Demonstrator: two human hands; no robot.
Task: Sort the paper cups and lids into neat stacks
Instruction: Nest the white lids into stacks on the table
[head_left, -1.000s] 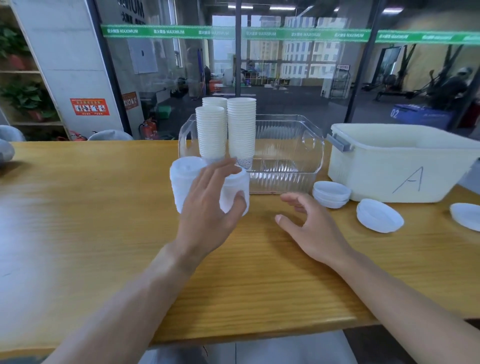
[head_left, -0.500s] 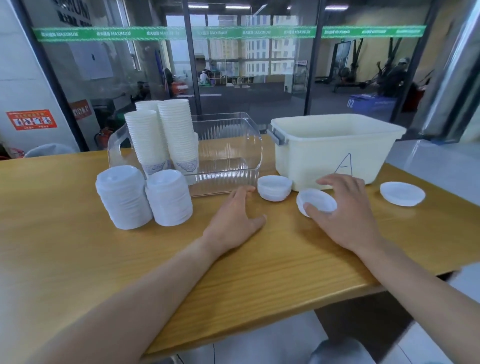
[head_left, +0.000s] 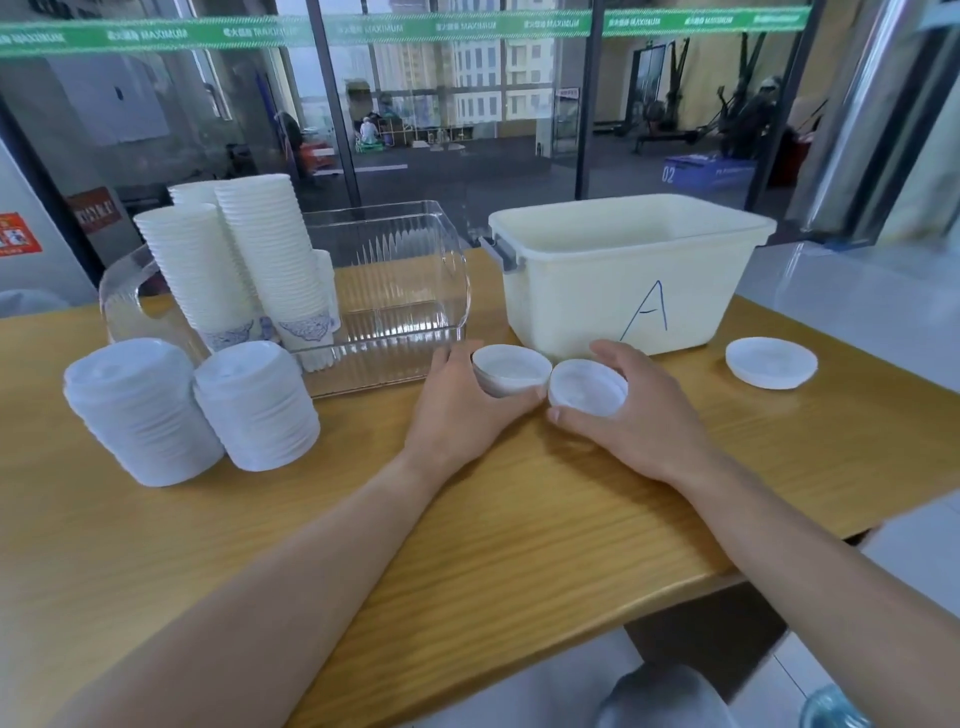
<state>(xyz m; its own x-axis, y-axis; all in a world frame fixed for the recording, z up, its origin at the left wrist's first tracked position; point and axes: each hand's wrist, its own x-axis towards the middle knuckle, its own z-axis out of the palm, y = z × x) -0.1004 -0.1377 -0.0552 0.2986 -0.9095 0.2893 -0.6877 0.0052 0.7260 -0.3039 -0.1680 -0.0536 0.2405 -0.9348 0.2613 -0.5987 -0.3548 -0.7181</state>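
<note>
My left hand (head_left: 465, 410) grips a small stack of white lids (head_left: 511, 366) on the wooden table, fingers curled around its near and left side. My right hand (head_left: 636, 415) grips a single white lid (head_left: 587, 387) right beside it, thumb at the front edge. Two tall lid stacks (head_left: 140, 410) (head_left: 257, 402) stand at the left. Stacked paper cups (head_left: 270, 260) rise from the left end of a clear ribbed bin (head_left: 410, 291). One more loose lid (head_left: 771, 361) lies at the right.
A cream tub marked "A" (head_left: 628, 275) stands behind my right hand. The table's near edge (head_left: 519, 623) runs diagonally in front of me, and its right edge lies just past the loose lid. Glass walls stand behind the table.
My left hand moved forward and took hold of the small lid stack. My right hand closed around the single lid and drew it toward the stack. The view swung further right.
</note>
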